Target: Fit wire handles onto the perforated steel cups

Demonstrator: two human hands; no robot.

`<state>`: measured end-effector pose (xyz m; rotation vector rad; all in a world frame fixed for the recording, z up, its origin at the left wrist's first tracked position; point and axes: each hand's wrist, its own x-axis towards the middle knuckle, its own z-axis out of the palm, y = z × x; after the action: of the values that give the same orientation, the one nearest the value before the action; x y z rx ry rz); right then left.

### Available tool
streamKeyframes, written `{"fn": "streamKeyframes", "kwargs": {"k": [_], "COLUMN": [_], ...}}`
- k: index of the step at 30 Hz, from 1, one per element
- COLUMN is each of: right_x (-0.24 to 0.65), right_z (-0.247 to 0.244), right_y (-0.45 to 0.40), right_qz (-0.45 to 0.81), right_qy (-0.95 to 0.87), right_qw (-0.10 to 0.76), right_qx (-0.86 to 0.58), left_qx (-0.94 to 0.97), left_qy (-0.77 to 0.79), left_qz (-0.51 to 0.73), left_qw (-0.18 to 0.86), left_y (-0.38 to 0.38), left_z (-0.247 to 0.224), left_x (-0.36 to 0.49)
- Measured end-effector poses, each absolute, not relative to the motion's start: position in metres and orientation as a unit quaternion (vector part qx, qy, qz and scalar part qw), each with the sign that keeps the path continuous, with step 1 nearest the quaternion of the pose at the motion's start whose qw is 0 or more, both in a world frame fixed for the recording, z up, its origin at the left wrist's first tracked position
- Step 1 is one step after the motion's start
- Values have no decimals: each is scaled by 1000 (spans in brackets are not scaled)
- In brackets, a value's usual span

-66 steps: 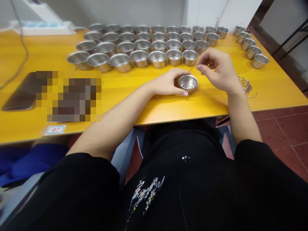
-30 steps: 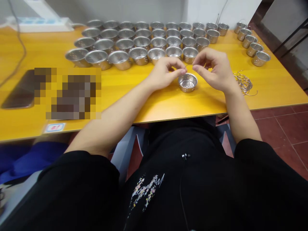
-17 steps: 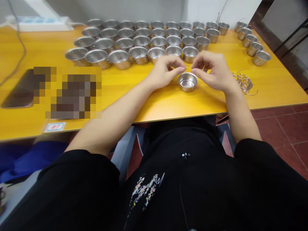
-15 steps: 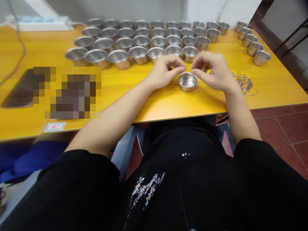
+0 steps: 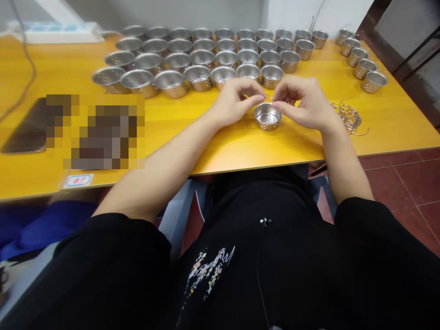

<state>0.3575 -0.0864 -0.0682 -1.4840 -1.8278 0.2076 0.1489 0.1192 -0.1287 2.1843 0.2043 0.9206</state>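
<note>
Well, rows of perforated steel cups (image 5: 170, 83) stand on the yellow worktop (image 5: 206, 146). The left hand (image 5: 235, 103) and right hand (image 5: 302, 103) meet with their fingers (image 5: 277, 104) pinched narrowly on a thin wire (image 5: 270, 96), just above a lone upright cup (image 5: 267, 117) on the worktop. Further right lies a tangle of wire coils (image 5: 347, 118).

The left hand (image 5: 233, 103) has let go of the little steel strainer cup (image 5: 267, 118) — it has moved up behind the cup. The right hand (image 5: 304, 101) has come closer too — both now almost meet at a thin wire (image 5: 270, 96) behind the cup.
</note>
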Motion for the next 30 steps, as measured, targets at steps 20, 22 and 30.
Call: {"fn": "streamKeyframes", "kwargs": {"k": [20, 22, 30], "right_x": [352, 352, 355], "right_z": [-56, -57, -62], "right_y": [-94, -93, -88], "right_qz": [122, 125, 147], "right_qy": [-700, -700, -700], "right_qw": [344, 344, 339], "right_qx": [-613, -612, -612], "left_qx": [833, 832, 829], "left_qy": [98, 97, 90], "left_qz": [353, 354, 358], "left_qw": [414, 416, 419], "left_y": [113, 113, 114], "left_z": [-123, -122, -121], "left_x": [149, 149, 149]}}
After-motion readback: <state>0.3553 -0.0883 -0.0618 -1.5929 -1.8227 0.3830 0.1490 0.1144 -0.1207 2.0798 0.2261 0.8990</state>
